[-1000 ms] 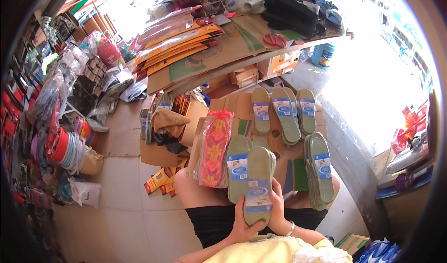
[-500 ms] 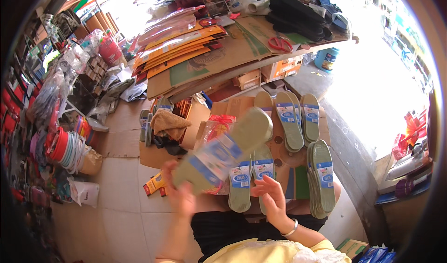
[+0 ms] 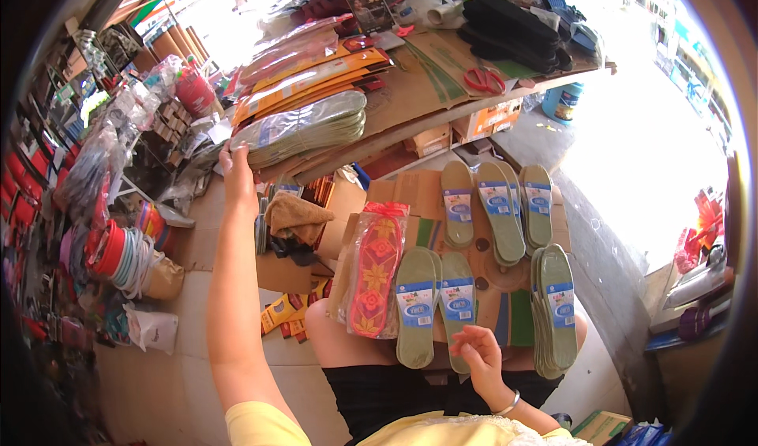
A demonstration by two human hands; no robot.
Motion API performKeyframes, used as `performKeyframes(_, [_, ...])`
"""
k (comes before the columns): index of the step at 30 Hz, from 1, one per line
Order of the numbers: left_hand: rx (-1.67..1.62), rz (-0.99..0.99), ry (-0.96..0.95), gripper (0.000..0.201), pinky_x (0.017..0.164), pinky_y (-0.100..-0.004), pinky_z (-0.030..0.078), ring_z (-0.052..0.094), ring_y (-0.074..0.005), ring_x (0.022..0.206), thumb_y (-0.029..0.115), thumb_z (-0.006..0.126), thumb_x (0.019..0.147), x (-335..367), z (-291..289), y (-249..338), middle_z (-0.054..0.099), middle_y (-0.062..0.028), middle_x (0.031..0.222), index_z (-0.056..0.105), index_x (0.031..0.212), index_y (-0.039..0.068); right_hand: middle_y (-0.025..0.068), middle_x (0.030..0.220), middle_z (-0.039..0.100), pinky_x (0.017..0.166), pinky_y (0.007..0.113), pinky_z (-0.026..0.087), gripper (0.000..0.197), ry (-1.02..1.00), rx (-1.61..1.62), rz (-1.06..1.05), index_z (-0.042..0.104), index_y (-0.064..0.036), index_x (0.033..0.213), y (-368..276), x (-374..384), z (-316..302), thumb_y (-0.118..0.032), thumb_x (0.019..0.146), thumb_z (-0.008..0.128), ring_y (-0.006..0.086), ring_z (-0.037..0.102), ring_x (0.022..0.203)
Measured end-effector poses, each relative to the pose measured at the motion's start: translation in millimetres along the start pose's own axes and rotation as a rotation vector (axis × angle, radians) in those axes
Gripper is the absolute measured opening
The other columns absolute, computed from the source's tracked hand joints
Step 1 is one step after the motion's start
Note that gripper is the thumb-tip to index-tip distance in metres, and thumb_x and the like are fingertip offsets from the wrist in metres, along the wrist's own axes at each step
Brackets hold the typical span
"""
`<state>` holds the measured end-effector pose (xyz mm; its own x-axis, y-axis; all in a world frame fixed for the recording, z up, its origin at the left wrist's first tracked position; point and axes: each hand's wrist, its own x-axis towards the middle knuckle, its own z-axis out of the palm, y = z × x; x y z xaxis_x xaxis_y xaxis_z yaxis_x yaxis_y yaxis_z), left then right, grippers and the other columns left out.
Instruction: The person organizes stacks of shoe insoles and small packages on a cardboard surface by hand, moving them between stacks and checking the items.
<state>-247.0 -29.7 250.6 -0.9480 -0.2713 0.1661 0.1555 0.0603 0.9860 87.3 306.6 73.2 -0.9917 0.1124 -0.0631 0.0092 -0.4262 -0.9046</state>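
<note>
My left hand (image 3: 238, 163) is stretched out to the raised table, its fingers on the near-left end of a stack of green insoles (image 3: 312, 128), which lies against the orange packets. My right hand (image 3: 482, 361) is over my lap, fingers loosely bent and apart, with nothing seen in it. It is just beside the lower end of a green insole with a blue-and-white label band (image 3: 458, 302). A similar labelled insole pair (image 3: 416, 308) lies to its left, and a thicker insole pile (image 3: 557, 312) to its right. Farther back are more labelled insoles (image 3: 497, 209).
A red patterned insole in clear wrap (image 3: 373, 276) lies on the cardboard (image 3: 410, 187) at my knees. On the table are orange packets (image 3: 308, 83), red scissors (image 3: 484, 81) and black insoles (image 3: 512, 31). A brown cloth (image 3: 298, 215) hangs below the table edge. Baskets and bagged goods crowd the left.
My left hand has carried the green insoles from over my lap up and left onto the table. The red patterned insole is now uncovered. My right hand has shifted slightly down and right.
</note>
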Motion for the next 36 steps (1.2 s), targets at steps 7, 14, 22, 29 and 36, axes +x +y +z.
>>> performKeyframes(7, [-0.015, 0.159, 0.238, 0.061, 0.099, -0.0382, 0.033, 0.041, -0.0228, 0.122, 0.042, 0.052, 0.093, -30, 18, -17, 0.041, -0.0086, 0.136, 0.027, 0.141, 0.013, 0.0071, 0.105, 0.060, 0.081, 0.029, 0.049, 0.028, 0.047, -0.066, -0.037, 0.050, -0.0019, 0.116, -19, 4, -13, 0.000, 0.089, 0.053, 0.0143, 0.059, 0.087])
performKeyframes(14, [0.235, 0.496, 0.065, 0.042, 0.105, -0.0371, 0.030, 0.043, -0.0213, 0.125, 0.015, 0.048, 0.096, -165, 20, -82, 0.046, -0.0153, 0.134, 0.036, 0.134, 0.001, 0.0051, 0.096, 0.063, 0.070, 0.024, 0.049, 0.024, -0.112, -0.456, 0.132, 0.054, 0.0006, 0.112, -103, 15, -55, 0.003, 0.087, 0.056, 0.0084, 0.057, 0.081])
performKeyframes(22, [0.112, -0.016, -0.245, 0.019, 0.078, -0.0265, 0.046, 0.057, -0.0141, 0.086, 0.000, 0.050, 0.090, -344, 22, -134, 0.059, -0.0077, 0.095, 0.052, 0.109, 0.000, 0.0086, 0.093, 0.057, 0.070, 0.031, 0.049, 0.036, -0.176, -1.006, -0.054, 0.057, -0.0051, 0.111, -37, -3, -37, -0.007, 0.077, 0.069, 0.0213, 0.058, 0.085])
performKeyframes(29, [-0.418, -0.676, -0.269, 0.036, 0.083, -0.0359, 0.051, 0.058, -0.0188, 0.100, 0.023, 0.057, 0.093, -384, 31, -157, 0.057, -0.0101, 0.111, 0.042, 0.121, 0.005, 0.0117, 0.118, 0.051, 0.093, 0.047, 0.038, 0.054, -0.177, -1.325, -0.352, 0.059, -0.0108, 0.111, -26, 1, -25, -0.025, 0.064, 0.080, 0.0350, 0.044, 0.116])
performKeyframes(36, [-0.487, -0.877, -0.435, 0.046, 0.078, -0.0433, 0.056, 0.062, -0.0246, 0.101, 0.029, 0.061, 0.089, -369, 56, -154, 0.058, -0.0106, 0.114, 0.039, 0.123, 0.007, 0.0177, 0.133, 0.041, 0.102, 0.050, 0.031, 0.060, -0.169, -1.424, -0.239, 0.056, -0.0115, 0.118, -18, 5, -20, -0.026, 0.064, 0.079, 0.0382, 0.034, 0.129])
